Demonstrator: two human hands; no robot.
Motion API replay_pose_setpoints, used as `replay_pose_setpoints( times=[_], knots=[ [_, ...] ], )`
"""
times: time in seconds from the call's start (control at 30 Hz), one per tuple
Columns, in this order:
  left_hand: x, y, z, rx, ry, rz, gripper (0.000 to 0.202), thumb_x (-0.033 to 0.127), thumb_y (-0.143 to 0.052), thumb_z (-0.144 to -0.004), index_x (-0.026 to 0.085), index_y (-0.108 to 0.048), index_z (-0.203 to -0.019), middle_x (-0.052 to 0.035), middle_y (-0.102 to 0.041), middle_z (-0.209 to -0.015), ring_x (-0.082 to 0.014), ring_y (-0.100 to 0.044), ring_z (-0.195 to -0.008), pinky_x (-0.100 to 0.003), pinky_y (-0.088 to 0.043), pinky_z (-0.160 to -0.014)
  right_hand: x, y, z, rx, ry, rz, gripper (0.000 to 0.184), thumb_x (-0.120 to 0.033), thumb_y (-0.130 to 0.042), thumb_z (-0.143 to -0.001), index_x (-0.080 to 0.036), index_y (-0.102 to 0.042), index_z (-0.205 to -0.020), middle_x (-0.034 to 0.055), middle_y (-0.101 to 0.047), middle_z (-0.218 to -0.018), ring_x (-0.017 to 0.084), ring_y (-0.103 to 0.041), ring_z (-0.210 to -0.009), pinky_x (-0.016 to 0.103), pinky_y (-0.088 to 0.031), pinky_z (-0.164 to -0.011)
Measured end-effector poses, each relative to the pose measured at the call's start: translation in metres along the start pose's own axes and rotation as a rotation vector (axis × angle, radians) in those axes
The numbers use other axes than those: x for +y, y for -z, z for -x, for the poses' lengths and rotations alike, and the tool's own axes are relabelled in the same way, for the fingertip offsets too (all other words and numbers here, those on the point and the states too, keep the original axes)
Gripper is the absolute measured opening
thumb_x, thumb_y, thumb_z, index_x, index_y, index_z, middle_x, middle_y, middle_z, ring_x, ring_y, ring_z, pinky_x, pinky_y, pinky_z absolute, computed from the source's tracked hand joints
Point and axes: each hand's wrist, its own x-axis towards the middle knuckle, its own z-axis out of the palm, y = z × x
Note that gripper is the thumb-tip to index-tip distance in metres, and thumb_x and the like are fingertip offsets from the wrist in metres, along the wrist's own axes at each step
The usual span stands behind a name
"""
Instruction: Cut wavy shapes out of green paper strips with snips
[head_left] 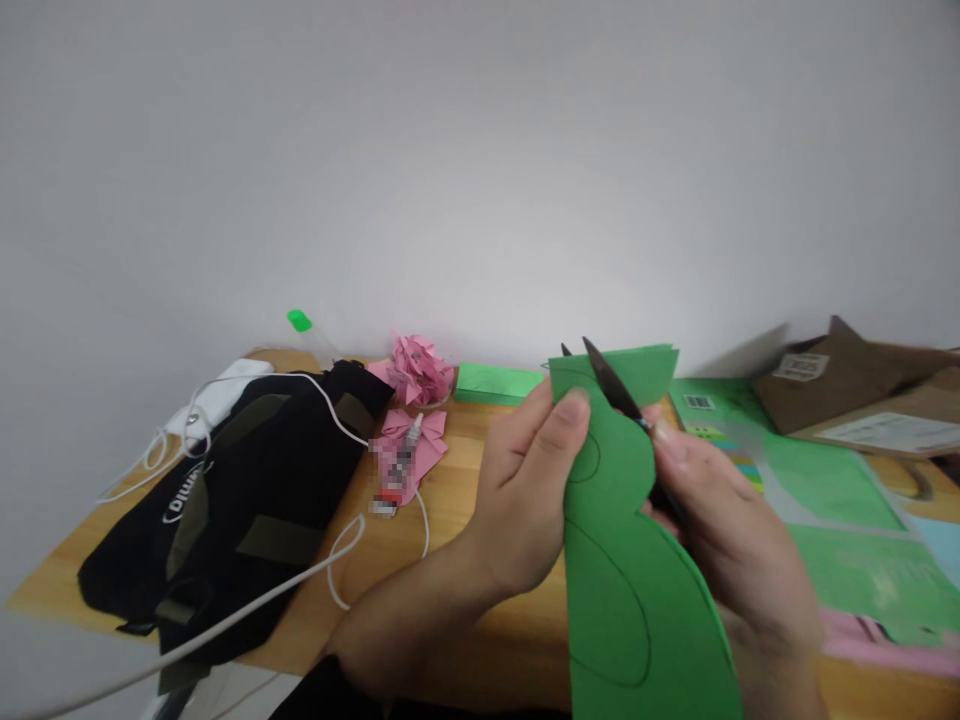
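Observation:
My left hand pinches a folded sheet of green paper near its upper left edge, thumb on the front face. Pencil-like curved lines run over the paper, and its right edge has a wavy cut outline. My right hand is closed around a pair of scissors. The dark blades are parted, with the paper between them just under its top strip. The handles are mostly hidden by my right fingers.
Left lies a black bag with a white cable across it. Behind are a pink paper flower, a glue tube on pink paper and a green paper strip. Right are a brown package and green sheets.

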Motion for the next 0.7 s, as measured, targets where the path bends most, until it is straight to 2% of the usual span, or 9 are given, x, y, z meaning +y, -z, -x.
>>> replay_pose_setpoints(
  times=[0.13, 0.33, 0.5, 0.7],
  knots=[
    [-0.0004, -0.0012, 0.0003, 0.014, 0.001, -0.001, 0.033, 0.039, -0.056, -0.096, 0.018, -0.060, -0.071, -0.0012, -0.062, -0.070, -0.0103, -0.050, -0.058, -0.023, -0.044, -0.055, 0.0029, 0.0022, -0.0007, -0.036, -0.001, 0.014, 0.055, -0.058, -0.067, -0.084, -0.022, -0.044, -0.050, -0.0053, -0.028, -0.046, 0.010, -0.015, -0.042, 0.026, -0.007, -0.039],
    [0.0043, -0.0040, 0.0007, 0.054, 0.007, 0.043, 0.037, 0.037, -0.064, -0.092, 0.016, -0.056, -0.062, 0.0030, -0.052, -0.060, -0.0066, -0.044, -0.053, -0.018, -0.041, -0.053, 0.0053, 0.0006, -0.0003, -0.026, 0.006, -0.073, 0.052, -0.054, -0.070, -0.083, -0.022, -0.046, -0.050, -0.0068, -0.027, -0.046, 0.008, -0.011, -0.041, 0.023, -0.005, -0.037],
    [0.0042, -0.0040, 0.0011, 0.069, 0.043, 0.012, 0.036, 0.042, -0.062, -0.092, 0.016, -0.062, -0.067, 0.0005, -0.057, -0.062, -0.0093, -0.047, -0.055, -0.021, -0.040, -0.052, 0.0045, -0.0005, -0.0021, -0.036, 0.016, -0.142, 0.049, -0.048, -0.069, -0.087, -0.021, -0.046, -0.053, -0.0079, -0.022, -0.048, 0.007, -0.010, -0.039, 0.020, -0.006, -0.035],
    [0.0035, -0.0039, 0.0010, 0.058, 0.026, 0.020, 0.038, 0.042, -0.062, -0.092, 0.016, -0.059, -0.064, 0.0007, -0.056, -0.064, -0.0084, -0.046, -0.055, -0.020, -0.041, -0.052, 0.0051, -0.0002, -0.0006, -0.033, -0.002, -0.115, 0.051, -0.053, -0.070, -0.084, -0.022, -0.046, -0.052, -0.0072, -0.025, -0.047, 0.007, -0.011, -0.040, 0.022, -0.005, -0.036]
  ],
)
